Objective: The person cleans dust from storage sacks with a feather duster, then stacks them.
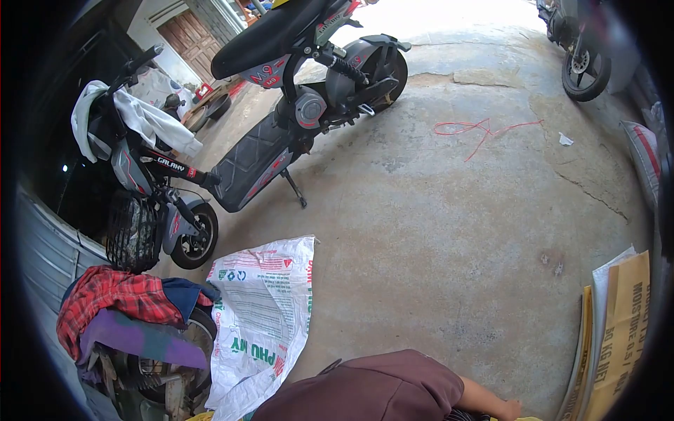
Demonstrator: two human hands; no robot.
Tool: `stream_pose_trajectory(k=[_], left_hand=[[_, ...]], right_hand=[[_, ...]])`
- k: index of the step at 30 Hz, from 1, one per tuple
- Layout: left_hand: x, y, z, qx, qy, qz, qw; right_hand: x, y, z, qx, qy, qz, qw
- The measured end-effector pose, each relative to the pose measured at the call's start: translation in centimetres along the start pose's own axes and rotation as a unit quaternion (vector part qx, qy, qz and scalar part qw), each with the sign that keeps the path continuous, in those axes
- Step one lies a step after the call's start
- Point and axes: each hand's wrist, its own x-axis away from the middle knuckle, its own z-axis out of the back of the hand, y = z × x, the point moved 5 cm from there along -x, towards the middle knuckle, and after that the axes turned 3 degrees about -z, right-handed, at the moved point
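My left hand (513, 410) is at the bottom edge, right of centre, at the end of a bare forearm and a brown sleeve (393, 386). Its fingers are cut off by the frame, so what it holds, if anything, is hidden. Something yellow shows just beside it at the edge. My right hand is out of view. Left of the sleeve, a white printed sack (260, 316) lies spread out. At the right, brown and white printed paper sacks (618, 337) stand in a stack.
A black and grey electric scooter (249, 161) stands at upper left with a white cloth (151, 119) on it. Below it, a red plaid shirt (126, 298) lies over another vehicle. Red string (484, 128) lies on the concrete floor (421, 245). A motorbike wheel (585, 76) is at upper right.
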Motion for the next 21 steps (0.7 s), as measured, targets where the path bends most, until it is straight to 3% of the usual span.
stream_pose_trajectory(k=[15,18,19,21], left_hand=[[-4.0,-4.7,-5.9,-0.164,-0.086,0.067,0.98],[-5.1,-6.2,-7.2,-0.17,-0.039,0.148,0.973],[-3.4,-4.9,-6.4,-0.175,-0.04,0.147,0.973],[0.5,-2.4,-3.3,-0.171,0.042,0.148,0.973]], right_hand=[[0.8,0.0,0.4,-0.011,-0.01,0.018,1.0],[1.2,0.2,0.5,-0.02,-0.011,0.018,1.0],[1.4,0.3,0.5,-0.023,-0.011,0.018,1.0],[1.6,0.3,0.5,-0.029,-0.011,0.02,0.999]])
